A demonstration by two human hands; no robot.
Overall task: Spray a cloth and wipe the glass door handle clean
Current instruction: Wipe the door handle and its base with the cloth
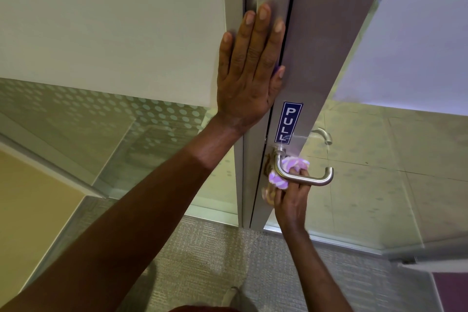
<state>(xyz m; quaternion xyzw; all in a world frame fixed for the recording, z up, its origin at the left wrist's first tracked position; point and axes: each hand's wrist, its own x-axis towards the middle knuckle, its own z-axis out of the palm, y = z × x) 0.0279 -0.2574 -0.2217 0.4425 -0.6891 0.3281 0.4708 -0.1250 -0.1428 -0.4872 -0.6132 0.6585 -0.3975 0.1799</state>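
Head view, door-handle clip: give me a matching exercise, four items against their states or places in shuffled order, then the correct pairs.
Items:
1. left hand
2. right hand
3. cloth
4. PULL sticker

States:
A. bunched around the near lever handle
B. stuck on the door frame above the handle
C. flat, fingers spread, against the door edge
D. gripping the cloth under the lever

Pairs: 1-C, 2-D, 3-A, 4-B

office bldg, frosted glass partition (pixel 106 114), alu-framed glass door (pixel 316 58) w/ pull sticker (pixel 288 123), grey carpet (pixel 207 256)
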